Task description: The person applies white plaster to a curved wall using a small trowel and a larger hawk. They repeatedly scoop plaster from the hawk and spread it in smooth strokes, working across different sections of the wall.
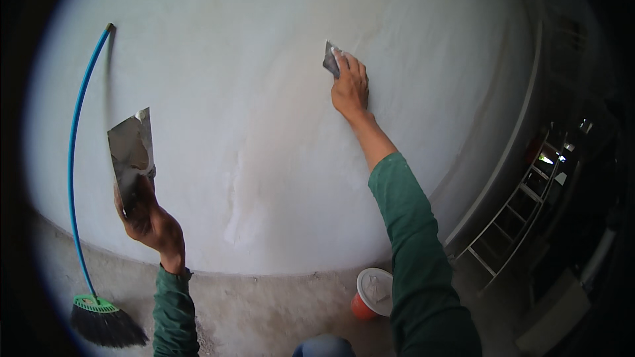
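My right hand [352, 84] is raised against the pale wall [278, 112], its fingers closed round a small putty knife [330, 59] whose blade meets the surface. Lower and to the left, my left hand [149, 221] grips a wider putty knife [131, 142], holding its metal blade upward in front of the wall. Smears and a dab of white filler cling to that wide blade. Whitish and tan patches run down the wall between the two hands. The handles of both tools are mostly hidden by my fingers.
A broom [79, 119] with a blue stick leans on the wall at the left, black bristles down. An orange bucket [363, 307] with a white lid stands on the concrete floor [278, 311] below my right arm. A metal ladder [509, 215] leans at the dark right side.
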The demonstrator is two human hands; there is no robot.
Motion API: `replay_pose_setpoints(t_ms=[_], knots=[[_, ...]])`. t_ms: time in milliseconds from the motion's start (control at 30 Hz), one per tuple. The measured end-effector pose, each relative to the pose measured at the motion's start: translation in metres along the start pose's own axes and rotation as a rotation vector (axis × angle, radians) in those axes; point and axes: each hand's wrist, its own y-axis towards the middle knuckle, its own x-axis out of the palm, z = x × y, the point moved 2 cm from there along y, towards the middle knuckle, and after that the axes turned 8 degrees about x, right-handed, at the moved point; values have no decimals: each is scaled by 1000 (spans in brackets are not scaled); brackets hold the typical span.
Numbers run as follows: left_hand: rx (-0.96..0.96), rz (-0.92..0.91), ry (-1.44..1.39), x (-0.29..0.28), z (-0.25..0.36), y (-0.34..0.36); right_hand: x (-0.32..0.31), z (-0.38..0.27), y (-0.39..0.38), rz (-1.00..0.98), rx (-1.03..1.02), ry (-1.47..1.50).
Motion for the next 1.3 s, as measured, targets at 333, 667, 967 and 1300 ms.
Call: replay_pose_setpoints(t_ms=[333, 667, 967, 1300], knots=[[-45, -19, -29, 6, 13, 9, 24, -42, -163, -157, -87, -4], [-516, -68, -179, 33, 32, -3, 39, -79, -318, -585, -101, -19], [-1601, -385, -659, 75, 67, -73, -69, -65, -269, -160, 1142, 1809], [-1636, -511, -668, 89, 105, -93, -93, -25, -298, -595, 672, 1030]])
